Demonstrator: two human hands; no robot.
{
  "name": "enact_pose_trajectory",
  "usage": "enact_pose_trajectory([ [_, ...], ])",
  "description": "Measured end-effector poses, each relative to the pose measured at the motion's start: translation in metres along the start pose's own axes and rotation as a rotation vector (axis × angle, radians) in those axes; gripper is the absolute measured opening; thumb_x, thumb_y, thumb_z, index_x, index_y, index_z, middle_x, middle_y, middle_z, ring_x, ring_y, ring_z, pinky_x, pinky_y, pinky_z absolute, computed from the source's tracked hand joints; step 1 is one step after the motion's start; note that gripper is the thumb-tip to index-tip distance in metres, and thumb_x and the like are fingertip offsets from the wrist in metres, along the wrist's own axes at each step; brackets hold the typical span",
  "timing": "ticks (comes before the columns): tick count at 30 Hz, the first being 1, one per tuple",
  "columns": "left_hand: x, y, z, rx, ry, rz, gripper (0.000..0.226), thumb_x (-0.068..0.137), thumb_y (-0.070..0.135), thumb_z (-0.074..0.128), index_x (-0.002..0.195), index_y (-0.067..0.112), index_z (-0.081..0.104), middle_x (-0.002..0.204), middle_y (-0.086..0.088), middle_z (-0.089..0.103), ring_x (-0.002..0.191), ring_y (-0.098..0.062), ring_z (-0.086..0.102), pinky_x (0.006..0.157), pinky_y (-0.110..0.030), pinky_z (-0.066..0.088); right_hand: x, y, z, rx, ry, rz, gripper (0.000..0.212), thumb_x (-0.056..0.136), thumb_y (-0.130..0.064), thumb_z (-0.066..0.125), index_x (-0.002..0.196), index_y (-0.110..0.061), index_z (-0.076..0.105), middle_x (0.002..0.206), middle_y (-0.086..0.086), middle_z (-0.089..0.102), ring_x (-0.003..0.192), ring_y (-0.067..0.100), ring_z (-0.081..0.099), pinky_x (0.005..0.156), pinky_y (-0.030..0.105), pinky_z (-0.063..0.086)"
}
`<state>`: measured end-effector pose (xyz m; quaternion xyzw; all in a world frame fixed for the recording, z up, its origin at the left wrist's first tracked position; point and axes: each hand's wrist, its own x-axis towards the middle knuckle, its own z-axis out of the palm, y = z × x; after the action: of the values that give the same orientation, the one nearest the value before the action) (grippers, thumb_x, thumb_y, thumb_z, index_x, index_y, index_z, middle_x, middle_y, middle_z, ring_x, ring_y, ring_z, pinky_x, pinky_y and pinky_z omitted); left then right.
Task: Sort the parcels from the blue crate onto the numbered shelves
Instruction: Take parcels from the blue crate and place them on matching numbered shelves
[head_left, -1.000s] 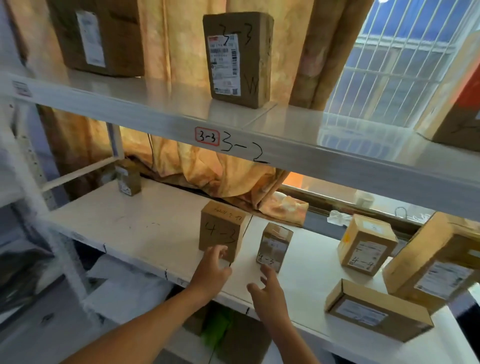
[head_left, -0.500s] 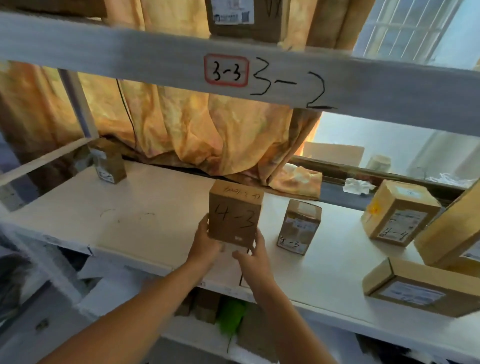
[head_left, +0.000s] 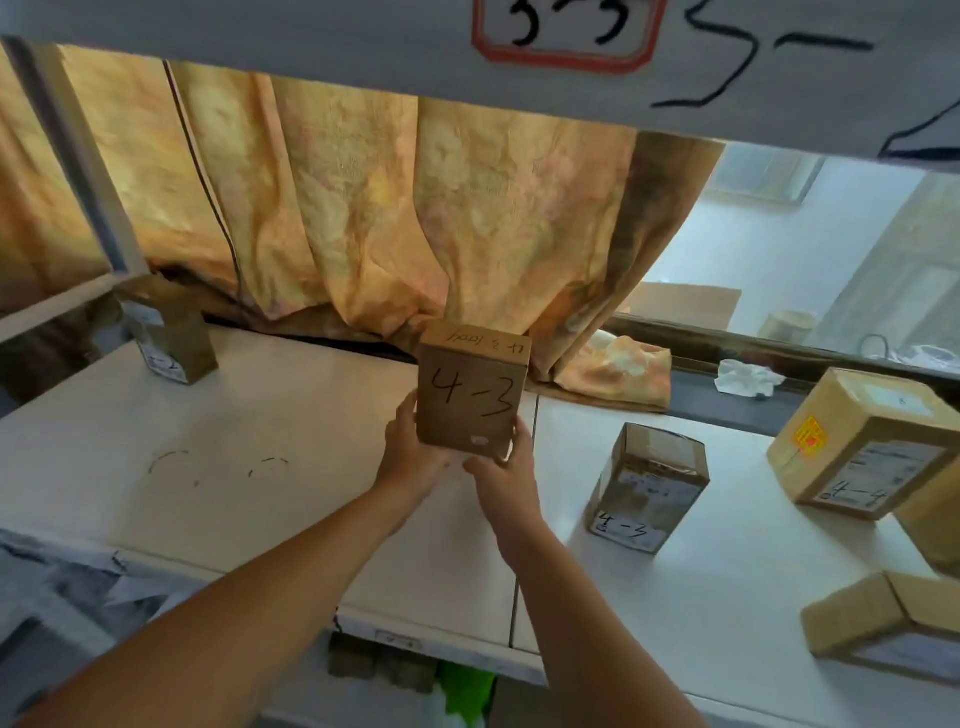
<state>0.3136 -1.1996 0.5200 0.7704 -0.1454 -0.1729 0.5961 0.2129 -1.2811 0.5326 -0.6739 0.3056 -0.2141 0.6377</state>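
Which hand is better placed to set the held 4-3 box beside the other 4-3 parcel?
Probably the right hand: it grips the box on the side nearer that parcel.

Curtain and window clutter
An orange curtain (head_left: 363, 208) hangs bunched beside the window (head_left: 779, 244); crumpled white paper (head_left: 748, 376) lies at its foot.

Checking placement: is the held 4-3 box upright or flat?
Upright: the 4-3 box shows its tall marked face to the camera, left hand and right hand gripping its lower corners.
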Motion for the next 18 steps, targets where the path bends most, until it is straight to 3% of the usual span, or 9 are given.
enact_pose_trajectory([
  [3, -0.002, -0.006, 0.002, 0.039, 0.049, -0.019, 0.097, 0.083, 0.006, 0.064, 0.157, 0.039, 0.01, 0.155, -0.006, 0.028, 0.13, -0.025, 0.051, 0.101, -0.042, 0.051, -0.011, -0.004, -0.007, -0.027, -0.045, 0.091, 0.082, 0.091, -0.004, 0.058, 0.156, -0.043, 0.023, 0.142, -0.014, 0.048, 0.131, 0.019, 0.051, 0.096, 0.027, 0.041],
  [5, -0.011, -0.011, 0.008, 0.043, 0.117, -0.064, 0.088, 0.09, 0.001, 0.058, 0.158, 0.028, 0.009, 0.156, -0.009, 0.024, 0.135, -0.028, 0.046, 0.099, -0.037, 0.048, -0.023, 0.0, -0.017, -0.048, -0.025, 0.184, 0.073, 0.098, -0.011, 0.056, 0.161, -0.03, 0.024, 0.152, 0.0, 0.047, 0.137, 0.022, 0.048, 0.096, 0.028, 0.037],
  [7, -0.03, -0.018, 0.018, 0.042, 0.137, -0.094, 0.076, 0.092, 0.001, 0.057, 0.155, 0.02, 0.019, 0.153, -0.01, 0.028, 0.136, -0.027, 0.045, 0.098, -0.034, 0.045, -0.04, 0.012, -0.032, -0.076, 0.052, 0.214, 0.056, 0.1, -0.013, 0.055, 0.153, -0.023, 0.04, 0.151, 0.003, 0.05, 0.121, 0.013, 0.057, 0.087, 0.022, 0.041],
  [9, -0.052, -0.022, 0.031, 0.103, 0.053, -0.099, 0.064, 0.093, 0.006, 0.057, 0.15, 0.016, 0.03, 0.149, -0.007, 0.036, 0.138, -0.026, 0.043, 0.1, -0.031, 0.039, -0.061, 0.024, -0.053, -0.103, 0.152, 0.254, 0.04, 0.1, -0.013, 0.055, 0.139, -0.02, 0.054, 0.137, 0.003, 0.06, 0.097, 0.007, 0.059, 0.076, 0.021, 0.043],
  [12, -0.081, -0.013, 0.06, 0.176, -0.087, -0.073, 0.058, 0.096, 0.008, 0.054, 0.15, 0.018, 0.036, 0.154, -0.006, 0.04, 0.141, -0.024, 0.04, 0.11, -0.034, 0.036, -0.09, 0.035, -0.095, -0.114, 0.321, 0.335, 0.027, 0.098, -0.014, 0.055, 0.125, -0.02, 0.057, 0.126, 0.008, 0.065, 0.098, 0.02, 0.057, 0.084, 0.028, 0.042],
  [15, -0.11, 0.008, 0.095, 0.199, -0.174, -0.038, 0.063, 0.096, 0.006, 0.054, 0.152, 0.026, 0.036, 0.158, -0.004, 0.039, 0.143, -0.023, 0.039, 0.11, -0.036, 0.037, -0.104, 0.038, -0.136, -0.111, 0.421, 0.338, 0.047, 0.098, -0.009, 0.058, 0.142, -0.016, 0.044, 0.142, 0.009, 0.055, 0.115, 0.024, 0.057, 0.093, 0.035, 0.048],
  [18, -0.134, 0.026, 0.125, 0.162, -0.24, -0.048, 0.072, 0.096, 0.005, 0.056, 0.156, 0.033, 0.028, 0.162, -0.002, 0.032, 0.147, -0.024, 0.034, 0.111, -0.04, 0.039, -0.108, 0.032, -0.162, -0.139, 0.359, 0.265, 0.073, 0.096, -0.007, 0.061, 0.158, -0.022, 0.025, 0.163, 0.006, 0.033, 0.144, 0.029, 0.041, 0.114, 0.046, 0.042],
])
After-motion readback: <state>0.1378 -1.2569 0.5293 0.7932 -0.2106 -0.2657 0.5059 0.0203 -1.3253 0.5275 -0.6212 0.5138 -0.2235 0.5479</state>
